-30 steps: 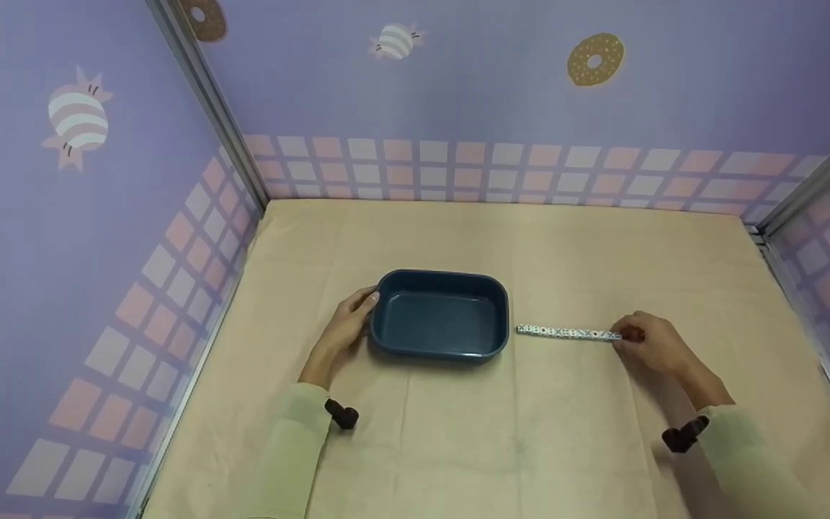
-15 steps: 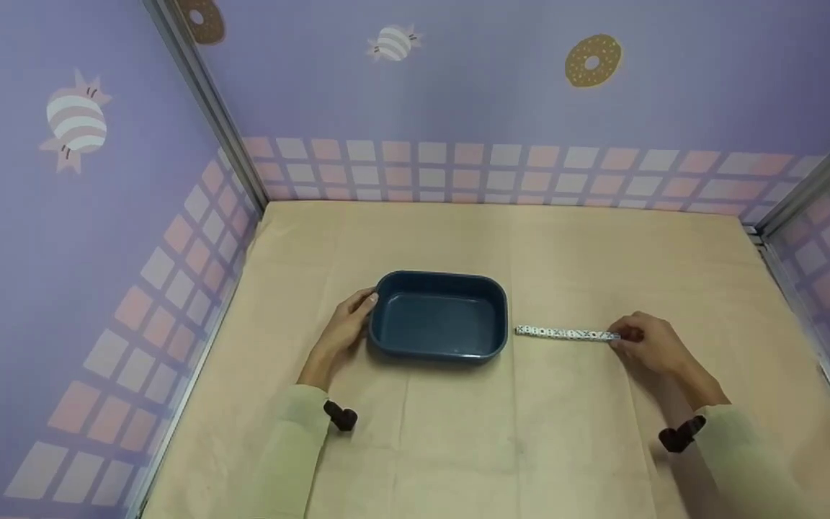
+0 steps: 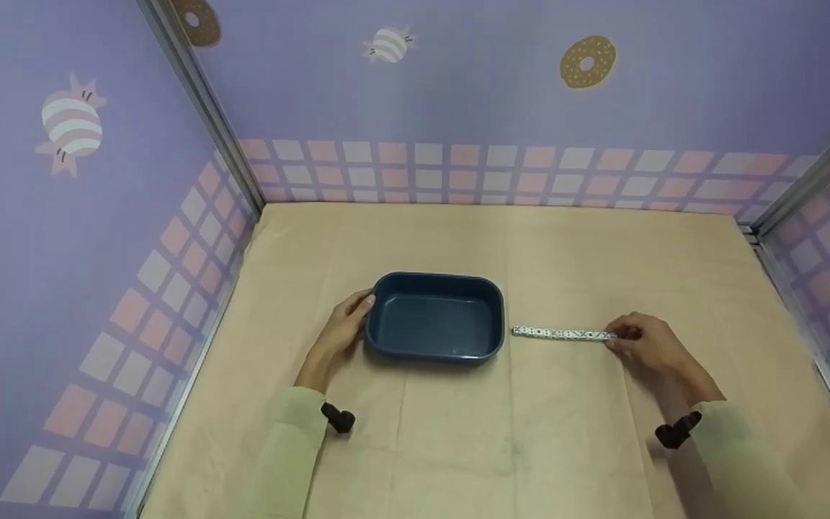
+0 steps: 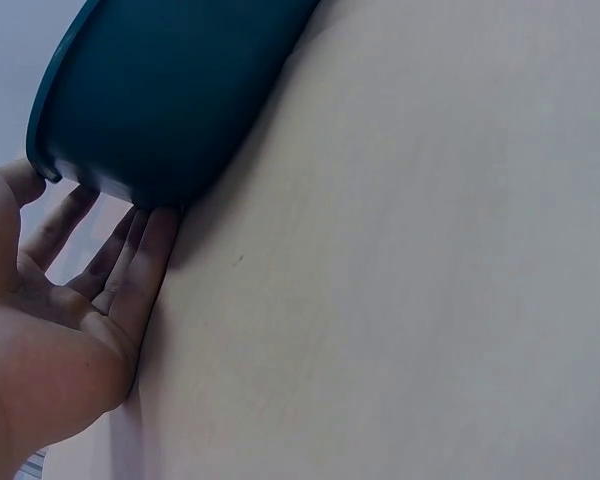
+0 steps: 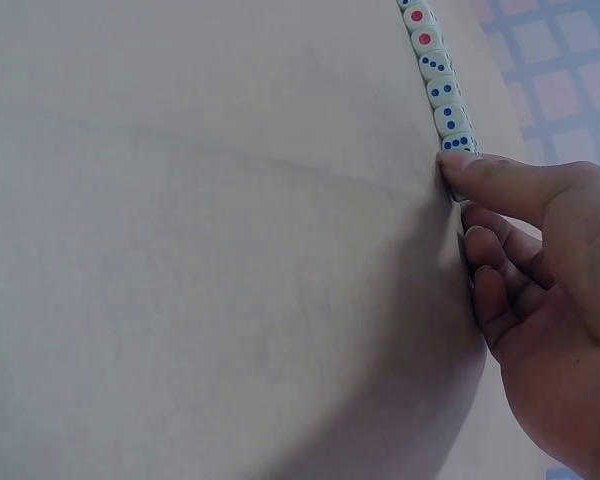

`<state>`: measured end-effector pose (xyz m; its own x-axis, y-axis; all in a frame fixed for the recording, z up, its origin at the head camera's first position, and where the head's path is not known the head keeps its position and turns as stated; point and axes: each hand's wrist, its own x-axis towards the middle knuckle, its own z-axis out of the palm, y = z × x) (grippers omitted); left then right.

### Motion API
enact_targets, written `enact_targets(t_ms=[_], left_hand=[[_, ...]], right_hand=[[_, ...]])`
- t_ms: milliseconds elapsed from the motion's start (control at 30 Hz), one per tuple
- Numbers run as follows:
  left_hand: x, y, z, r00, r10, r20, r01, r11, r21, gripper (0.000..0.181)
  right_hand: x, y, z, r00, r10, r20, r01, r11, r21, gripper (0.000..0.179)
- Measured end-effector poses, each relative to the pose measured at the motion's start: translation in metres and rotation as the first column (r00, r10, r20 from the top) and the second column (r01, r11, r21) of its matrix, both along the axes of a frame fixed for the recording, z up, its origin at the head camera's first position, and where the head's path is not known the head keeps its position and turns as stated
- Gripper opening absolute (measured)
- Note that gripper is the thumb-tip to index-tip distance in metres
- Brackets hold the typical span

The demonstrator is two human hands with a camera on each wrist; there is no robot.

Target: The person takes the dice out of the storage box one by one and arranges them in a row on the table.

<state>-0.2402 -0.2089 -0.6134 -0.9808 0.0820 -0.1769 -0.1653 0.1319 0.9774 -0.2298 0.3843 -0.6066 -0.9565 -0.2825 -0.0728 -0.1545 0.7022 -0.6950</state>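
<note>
A dark blue rectangular baking dish (image 3: 435, 324) stands on the cloth-covered table. My left hand (image 3: 341, 328) is at its left end. In the left wrist view, the fingertips (image 4: 160, 222) touch the outer wall with fairly straight fingers, while the thumb meets the rim. To the right of the dish runs a straight row of white dice (image 3: 559, 334) with blue and red dots, a small gap away from it. My right hand (image 3: 649, 344) pinches the right end of this row. The right wrist view shows its thumb over the end die, partly hiding it.
Beige cloth (image 3: 458, 447) with fold lines covers the table. Purple walls (image 3: 487, 79) with printed sweets and checks stand behind and at both sides. Metal corner posts (image 3: 206, 101) rise at the back. Dark small devices (image 3: 339, 418) sit on both wrists.
The whole head view has shifted very slightly. Both hands, the dish and the row of dice keep their places relative to one another.
</note>
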Motion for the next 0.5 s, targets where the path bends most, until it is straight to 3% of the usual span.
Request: enact_targets(t_ms=[500], left_hand=[[-0.0008, -0.0016, 0.0015, 1.000, -0.025, -0.019, 0.025, 1.000, 0.007, 0.057]], right_hand=[[0.0015, -0.0048, 0.0005, 1.000, -0.006, -0.001, 0.006, 1.000, 0.015, 0.017]])
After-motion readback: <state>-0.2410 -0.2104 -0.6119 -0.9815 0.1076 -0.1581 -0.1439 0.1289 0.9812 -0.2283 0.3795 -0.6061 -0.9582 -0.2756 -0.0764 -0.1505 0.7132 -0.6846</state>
